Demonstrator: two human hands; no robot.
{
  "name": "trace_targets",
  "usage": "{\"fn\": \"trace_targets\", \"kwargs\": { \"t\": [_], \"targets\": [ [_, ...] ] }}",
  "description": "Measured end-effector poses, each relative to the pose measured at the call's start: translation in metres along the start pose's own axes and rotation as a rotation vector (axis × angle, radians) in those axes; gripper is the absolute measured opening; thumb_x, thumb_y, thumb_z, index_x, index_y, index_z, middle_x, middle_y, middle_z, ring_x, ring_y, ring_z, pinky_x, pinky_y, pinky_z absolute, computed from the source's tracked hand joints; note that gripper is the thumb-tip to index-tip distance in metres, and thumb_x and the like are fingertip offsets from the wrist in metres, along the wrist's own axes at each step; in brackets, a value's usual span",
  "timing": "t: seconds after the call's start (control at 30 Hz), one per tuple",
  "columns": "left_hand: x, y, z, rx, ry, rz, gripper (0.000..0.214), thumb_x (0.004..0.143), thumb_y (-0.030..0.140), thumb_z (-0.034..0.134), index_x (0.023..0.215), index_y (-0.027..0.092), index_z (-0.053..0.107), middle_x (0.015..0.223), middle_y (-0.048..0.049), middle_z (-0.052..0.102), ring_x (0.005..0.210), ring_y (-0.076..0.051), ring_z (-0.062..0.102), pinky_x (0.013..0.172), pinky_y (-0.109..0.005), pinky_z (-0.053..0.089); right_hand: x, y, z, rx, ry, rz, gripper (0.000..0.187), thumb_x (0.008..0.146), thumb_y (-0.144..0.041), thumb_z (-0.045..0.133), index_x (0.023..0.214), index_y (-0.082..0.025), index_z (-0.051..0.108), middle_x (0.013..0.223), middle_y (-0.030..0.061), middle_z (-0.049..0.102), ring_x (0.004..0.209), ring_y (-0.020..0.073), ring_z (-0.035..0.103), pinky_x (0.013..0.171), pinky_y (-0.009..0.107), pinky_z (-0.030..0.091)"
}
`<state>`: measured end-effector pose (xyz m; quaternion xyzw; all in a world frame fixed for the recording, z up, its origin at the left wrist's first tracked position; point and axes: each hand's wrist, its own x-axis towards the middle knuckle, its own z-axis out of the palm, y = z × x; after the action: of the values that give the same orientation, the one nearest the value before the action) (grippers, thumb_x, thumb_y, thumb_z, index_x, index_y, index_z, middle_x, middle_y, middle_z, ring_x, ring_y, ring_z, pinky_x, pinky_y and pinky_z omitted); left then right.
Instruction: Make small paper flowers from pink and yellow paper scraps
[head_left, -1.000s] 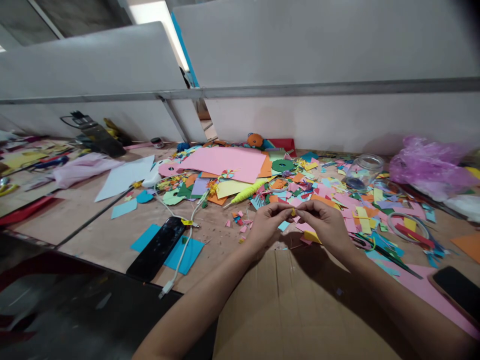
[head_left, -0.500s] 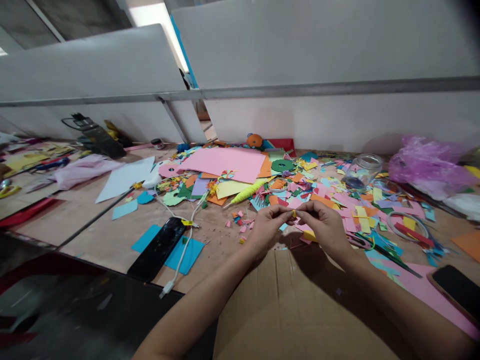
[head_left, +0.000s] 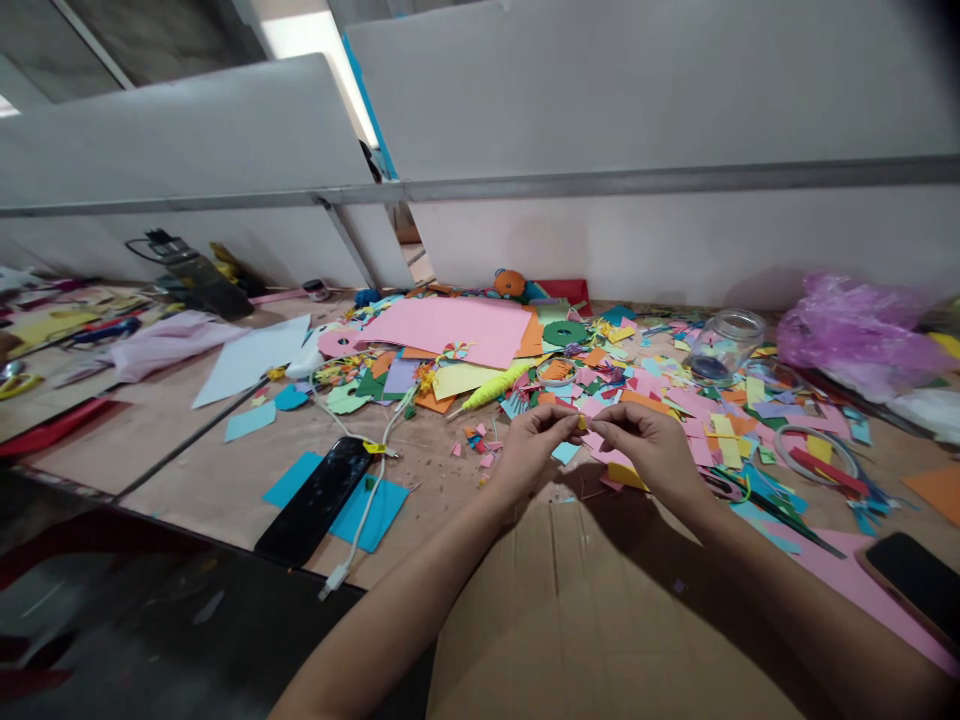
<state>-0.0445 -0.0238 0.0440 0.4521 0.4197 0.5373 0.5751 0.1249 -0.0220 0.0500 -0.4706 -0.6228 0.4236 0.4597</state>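
A tiny folded piece of yellow paper (head_left: 582,423) is at my fingertips, above the far edge of a brown cardboard sheet (head_left: 600,620). My left hand (head_left: 529,452) pinches it between thumb and index finger. My right hand (head_left: 651,452) is closed in a pinch at the paper's right side, its fingertips close to those of the left; the exact contact there is too small to make out. Just beyond both hands lie many coloured paper scraps (head_left: 720,430). Beneath the right hand is a yellow paper strip (head_left: 626,474).
A black phone (head_left: 315,505) and a white cable (head_left: 365,515) lie left, over blue paper. Scissors (head_left: 787,515) and a second phone (head_left: 919,580) are at right. Behind stand a glass jar (head_left: 724,350), a yellow-green handled tool (head_left: 495,385) and pink sheets (head_left: 450,325).
The fingertips have drawn slightly apart, and the yellow piece has shifted a little left and up with my left fingers. The right hand has moved barely to the right.
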Motion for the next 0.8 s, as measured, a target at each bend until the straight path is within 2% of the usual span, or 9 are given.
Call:
{"fn": "trace_targets", "kwargs": {
  "t": [0.27, 0.5, 0.63, 0.8],
  "targets": [
    [0.0003, -0.0033, -0.0002, 0.063, -0.022, 0.031, 0.024, 0.069, 0.039, 0.079, 0.073, 0.015, 0.074, 0.073, -0.0053, 0.071, 0.071, -0.017, 0.064, 0.069, -0.028, 0.053, -0.0023, 0.0018, -0.0001, -0.088, -0.059, -0.054, 0.023, 0.088, -0.042, 0.065, 0.083, -0.02, 0.069, 0.076, 0.0016, 0.068, 0.065, 0.0168, 0.063, 0.059, 0.028, 0.048],
    [-0.0001, -0.0076, -0.0004, 0.096, -0.03, 0.03, 0.019, 0.07, 0.034, 0.078, 0.075, 0.015, 0.074, 0.071, -0.0046, 0.07, 0.069, -0.016, 0.062, 0.066, -0.027, 0.051, -0.0038, -0.0002, 0.002, -0.17, -0.049, -0.08, 0.021, 0.09, -0.038, 0.06, 0.079, -0.021, 0.064, 0.072, 0.0007, 0.065, 0.063, 0.0169, 0.062, 0.059, 0.028, 0.045],
    [0.0006, -0.0061, 0.0, 0.047, -0.058, 0.01, 0.024, 0.069, 0.036, 0.081, 0.077, 0.015, 0.073, 0.074, -0.0043, 0.07, 0.072, -0.015, 0.063, 0.07, -0.027, 0.052, -0.0044, -0.0026, 0.0025, -0.176, -0.037, -0.084, 0.022, 0.09, -0.04, 0.06, 0.08, -0.021, 0.064, 0.074, 0.0013, 0.065, 0.065, 0.0175, 0.062, 0.061, 0.029, 0.046],
    [0.0007, -0.0083, 0.0006, -0.058, -0.036, -0.037, 0.031, 0.068, 0.04, 0.083, 0.08, 0.015, 0.07, 0.079, -0.0042, 0.07, 0.074, -0.015, 0.065, 0.075, -0.029, 0.054, -0.0018, 0.0027, 0.002, -0.093, -0.036, -0.072, 0.026, 0.089, -0.046, 0.064, 0.082, -0.02, 0.066, 0.077, 0.0024, 0.067, 0.067, 0.0181, 0.062, 0.062, 0.029, 0.048]
  ]
}}
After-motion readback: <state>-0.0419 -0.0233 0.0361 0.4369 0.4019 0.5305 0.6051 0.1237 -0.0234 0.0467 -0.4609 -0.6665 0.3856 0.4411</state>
